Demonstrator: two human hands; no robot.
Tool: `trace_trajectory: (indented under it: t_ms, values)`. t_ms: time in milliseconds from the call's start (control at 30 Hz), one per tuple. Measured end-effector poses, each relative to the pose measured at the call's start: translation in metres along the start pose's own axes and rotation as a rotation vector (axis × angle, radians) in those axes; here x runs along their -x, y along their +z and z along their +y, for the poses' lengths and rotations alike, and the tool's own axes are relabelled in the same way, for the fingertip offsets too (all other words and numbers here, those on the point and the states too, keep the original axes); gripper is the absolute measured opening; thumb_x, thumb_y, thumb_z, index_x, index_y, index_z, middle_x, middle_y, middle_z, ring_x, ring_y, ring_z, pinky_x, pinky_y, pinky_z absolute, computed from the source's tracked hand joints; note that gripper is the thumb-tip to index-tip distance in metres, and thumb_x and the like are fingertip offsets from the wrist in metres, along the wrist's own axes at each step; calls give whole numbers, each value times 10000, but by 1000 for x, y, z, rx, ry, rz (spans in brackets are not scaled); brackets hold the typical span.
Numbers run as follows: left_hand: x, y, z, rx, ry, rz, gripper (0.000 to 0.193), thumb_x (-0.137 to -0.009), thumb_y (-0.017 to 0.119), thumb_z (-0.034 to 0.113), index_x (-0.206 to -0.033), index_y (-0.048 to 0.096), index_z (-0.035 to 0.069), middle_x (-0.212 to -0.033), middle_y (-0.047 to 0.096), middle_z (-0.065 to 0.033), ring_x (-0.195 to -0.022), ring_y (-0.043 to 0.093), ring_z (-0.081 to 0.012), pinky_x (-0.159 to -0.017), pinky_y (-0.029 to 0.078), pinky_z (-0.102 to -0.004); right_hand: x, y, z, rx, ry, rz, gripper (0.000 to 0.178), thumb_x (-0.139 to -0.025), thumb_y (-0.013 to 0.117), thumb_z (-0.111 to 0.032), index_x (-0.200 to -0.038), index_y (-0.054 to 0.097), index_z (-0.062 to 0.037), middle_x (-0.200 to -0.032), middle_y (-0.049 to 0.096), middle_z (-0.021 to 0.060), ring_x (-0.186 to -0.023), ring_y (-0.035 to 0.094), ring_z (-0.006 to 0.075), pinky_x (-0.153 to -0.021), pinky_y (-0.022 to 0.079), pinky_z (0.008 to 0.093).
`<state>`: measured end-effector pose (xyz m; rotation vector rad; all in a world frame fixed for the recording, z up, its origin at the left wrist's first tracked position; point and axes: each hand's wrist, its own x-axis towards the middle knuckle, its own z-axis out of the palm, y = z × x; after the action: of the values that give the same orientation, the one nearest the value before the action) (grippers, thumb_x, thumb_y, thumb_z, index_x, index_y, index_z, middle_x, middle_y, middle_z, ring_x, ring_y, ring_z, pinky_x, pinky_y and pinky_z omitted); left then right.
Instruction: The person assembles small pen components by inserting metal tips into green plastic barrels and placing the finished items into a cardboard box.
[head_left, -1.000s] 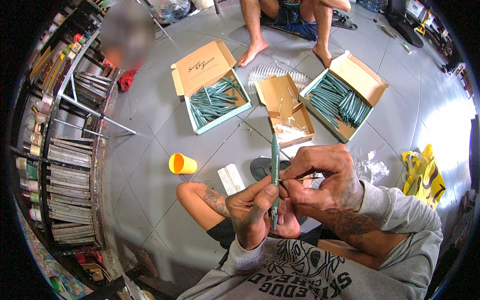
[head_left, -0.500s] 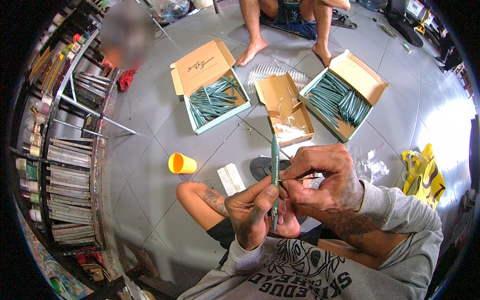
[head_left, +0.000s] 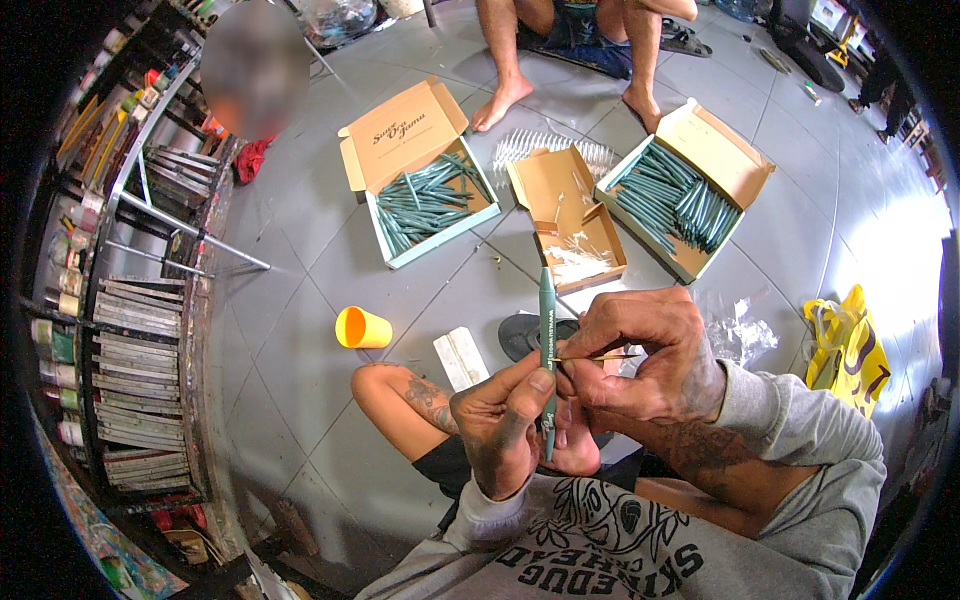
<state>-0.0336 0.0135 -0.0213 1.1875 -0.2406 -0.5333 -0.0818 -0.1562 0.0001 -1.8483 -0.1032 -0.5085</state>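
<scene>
My left hand (head_left: 498, 425) is closed round a teal pen (head_left: 547, 315), thumb and fingers pinching it near its middle. The pen stands almost upright before me, its tapered end pointing away, with white print on its barrel. My right hand (head_left: 650, 365) is closed in a pinch on a thin, dark-yellowish stick (head_left: 622, 357). One end of that stick meets the side of the pen, just above my left thumb. My fingertips partly hide the contact, and I cannot make out the stick's exact kind.
Two open cardboard boxes (head_left: 452, 233) of teal pens lie ahead, with a smaller box (head_left: 545, 195) of thin white sticks between. A yellow cup (head_left: 365, 328), white block (head_left: 460, 358), clear plastic (head_left: 740, 335) and yellow bag (head_left: 850, 350) surround me. Another person's feet (head_left: 503, 102) are beyond; crowded shelves (head_left: 140, 380) stand left.
Both hands keep the same grip. The pen and the thin stick have shifted very slightly left in view; little else differs.
</scene>
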Motion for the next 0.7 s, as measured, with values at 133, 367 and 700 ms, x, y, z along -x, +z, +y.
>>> trace_trajectory:
  t_ms: [133, 367, 700]
  values:
    - [-1, 4, 0, -32, 29, 30, 403, -928, 576, 231, -1038, 654, -149, -650, 615, -91, -423, 485, -114, -366, 367, -245, 1, -1, 0, 11, -4, -2, 60, -765, 732, -91, -779, 686, -55, -692, 651, 47, -611, 632, 148, -551, 491, 288]
    - [2, -11, -3, 123, -52, -71, 379, -933, 590, 103, -1207, 611, -157, -963, 704, -163, -834, 637, -157, -772, 501, -259, 1, 0, 0, -16, -11, 18, 43, -766, 722, -81, -780, 691, -56, -702, 660, 54, -622, 649, 149, -565, 507, 284]
    - [2, -9, 0, 167, -67, -80, 377, -936, 591, 104, -1204, 611, -160, -918, 698, -154, -780, 619, -144, -689, 483, -236, 1, -1, 0, -2, -16, -3, 44, -764, 724, -78, -775, 688, -55, -697, 661, 56, -620, 641, 137, -553, 501, 284]
